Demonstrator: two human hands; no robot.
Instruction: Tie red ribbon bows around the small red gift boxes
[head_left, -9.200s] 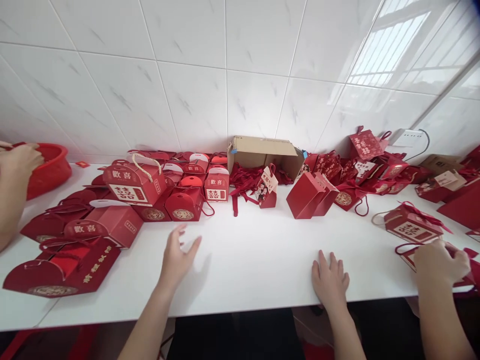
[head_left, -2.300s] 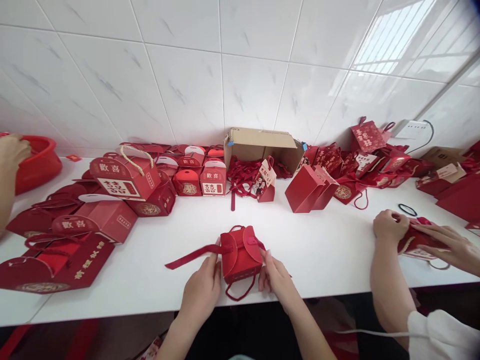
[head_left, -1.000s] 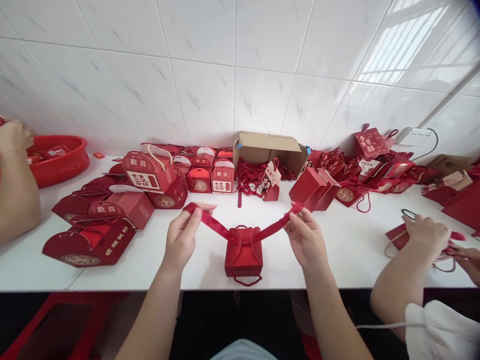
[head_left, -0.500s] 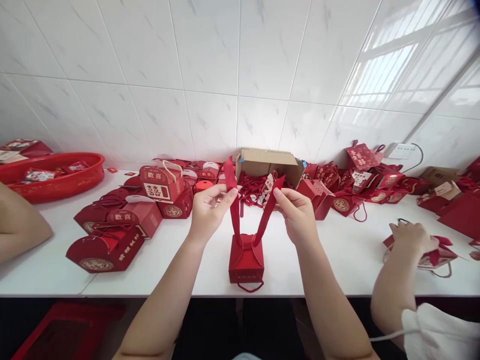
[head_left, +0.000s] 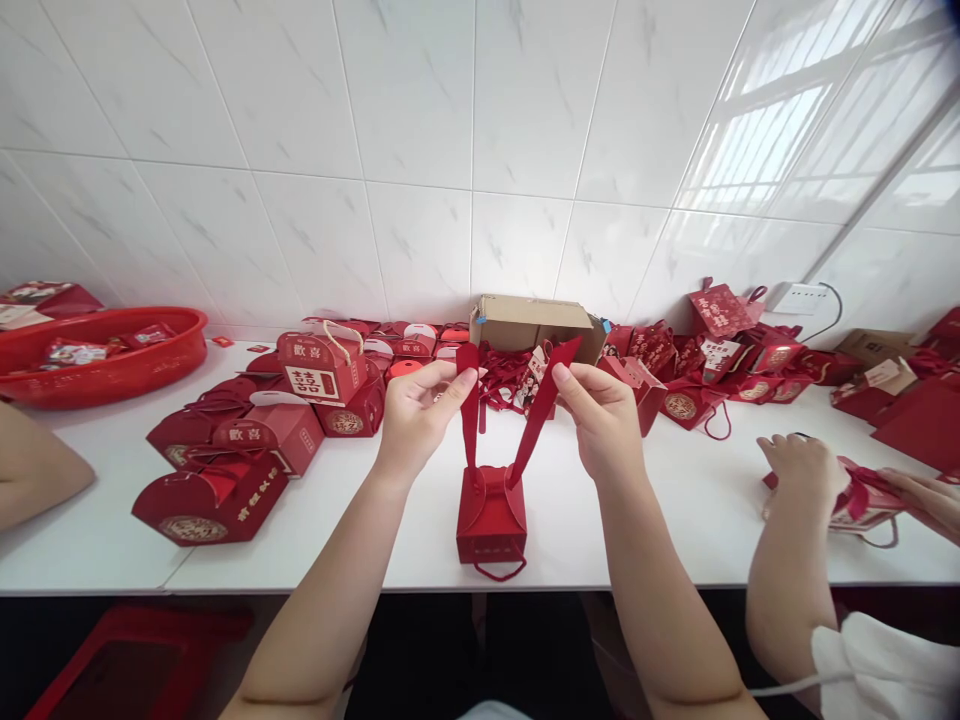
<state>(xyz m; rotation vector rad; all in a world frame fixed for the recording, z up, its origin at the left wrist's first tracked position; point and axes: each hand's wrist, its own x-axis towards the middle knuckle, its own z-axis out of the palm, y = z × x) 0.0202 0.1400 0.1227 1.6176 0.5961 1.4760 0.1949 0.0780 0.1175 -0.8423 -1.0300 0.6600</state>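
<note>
A small red gift box (head_left: 493,520) stands on the white table in front of me, a red cord handle (head_left: 501,574) hanging at its near side. A red ribbon (head_left: 532,428) rises from the top of the box in two tails. My left hand (head_left: 424,405) pinches the left tail between thumb and fingers. The right tail is pinched by my right hand (head_left: 598,410), near its slanted end. Both tails are held up and apart, forming a V above the box.
Red gift boxes (head_left: 217,495) are stacked at left, beside a red basin (head_left: 105,370) with packets. Behind my box stands an open cardboard box (head_left: 536,312) with ribbons and tags. More red boxes (head_left: 686,400) lie at right, where a co-worker's hands (head_left: 806,465) handle another box.
My right hand has moved slightly right with its ribbon tail, so the tails spread a little wider. A co-worker's second hand has come to the box at right.
</note>
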